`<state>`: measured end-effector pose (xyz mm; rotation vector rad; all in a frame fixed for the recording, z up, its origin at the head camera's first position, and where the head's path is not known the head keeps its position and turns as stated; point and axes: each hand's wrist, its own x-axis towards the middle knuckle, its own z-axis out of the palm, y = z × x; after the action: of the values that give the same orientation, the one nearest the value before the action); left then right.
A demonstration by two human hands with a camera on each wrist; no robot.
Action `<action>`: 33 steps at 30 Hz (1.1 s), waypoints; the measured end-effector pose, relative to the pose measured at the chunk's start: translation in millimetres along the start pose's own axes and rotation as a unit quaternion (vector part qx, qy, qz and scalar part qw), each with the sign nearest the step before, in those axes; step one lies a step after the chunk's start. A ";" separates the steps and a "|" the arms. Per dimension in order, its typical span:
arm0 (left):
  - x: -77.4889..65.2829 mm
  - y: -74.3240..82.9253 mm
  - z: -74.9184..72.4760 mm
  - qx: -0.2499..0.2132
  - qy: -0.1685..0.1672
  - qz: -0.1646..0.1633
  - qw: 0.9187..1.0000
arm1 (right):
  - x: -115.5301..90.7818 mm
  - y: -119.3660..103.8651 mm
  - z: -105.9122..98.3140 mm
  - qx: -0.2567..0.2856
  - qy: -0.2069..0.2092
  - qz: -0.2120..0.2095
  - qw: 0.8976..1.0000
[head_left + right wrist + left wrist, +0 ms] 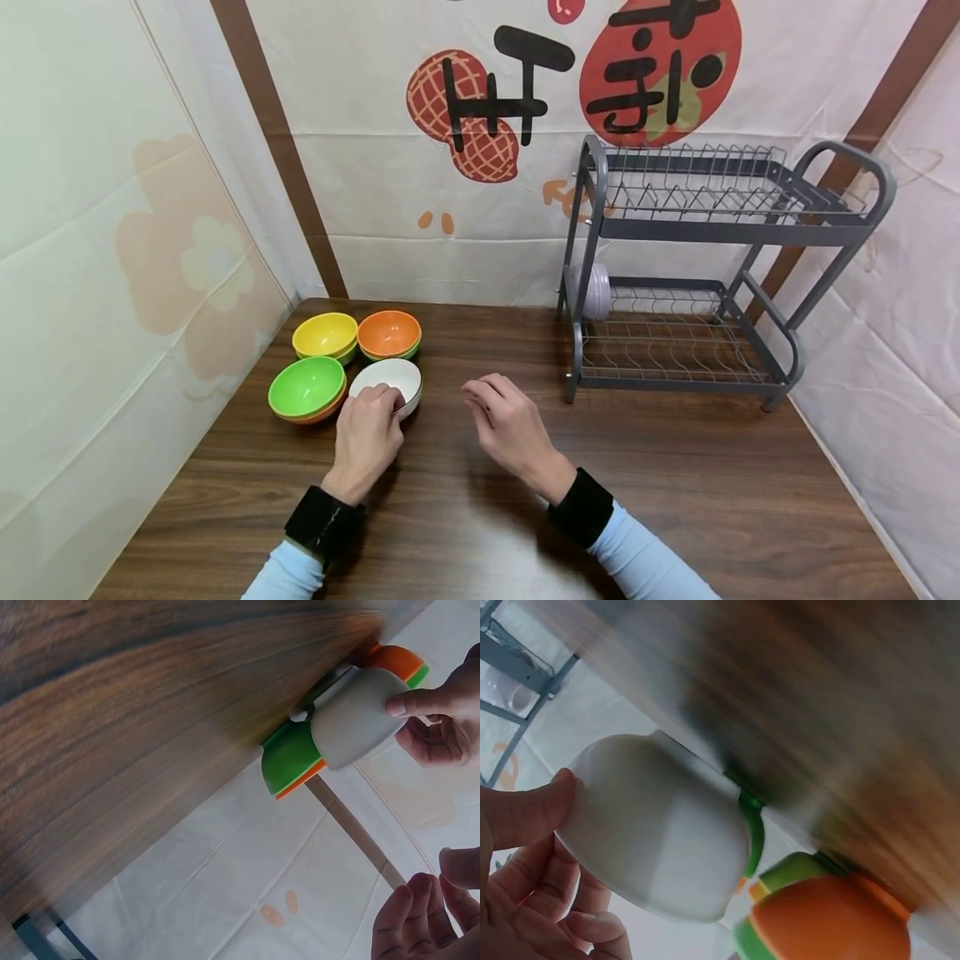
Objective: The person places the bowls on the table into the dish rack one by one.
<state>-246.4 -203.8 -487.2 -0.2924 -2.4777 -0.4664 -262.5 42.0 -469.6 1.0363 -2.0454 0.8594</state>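
Observation:
My left hand [367, 433] pinches the near rim of a white bowl [387, 377], which has a thin dark edge. In the left wrist view the thumb lies against the outside of the white bowl [660, 825], the other fingers on its rim side. Whether the bowl touches the table is hard to tell. Right of it, my right hand [510, 425] hovers over the table with loosely bent fingers and holds nothing. A green bowl [307, 386] set in an orange one stands left of the white bowl. Behind are a yellow bowl [325, 333] and an orange bowl [390, 332], each above a green one.
A grey two-tier dish rack [675, 383] stands at the back right of the wooden table [465, 517]. Pale purple dishware [597, 292] sits upright at the left end of its lower tier. Printed cloth walls [375, 267] enclose the table's back and sides.

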 end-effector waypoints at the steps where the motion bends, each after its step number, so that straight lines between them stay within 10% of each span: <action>1: 0.4 1.8 -0.2 -0.002 0.002 0.003 1.000 | -0.2 0.3 -0.3 0.000 0.001 -0.001 1.000; 33: 42.0 78.6 9.7 -0.027 0.058 0.138 0.988 | 3.8 14.8 -18.9 -0.017 0.027 0.036 0.999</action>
<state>-260.7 -123.8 -449.1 -0.6032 -2.2699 -0.4207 -271.6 62.2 -459.8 0.9166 -2.0550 0.8780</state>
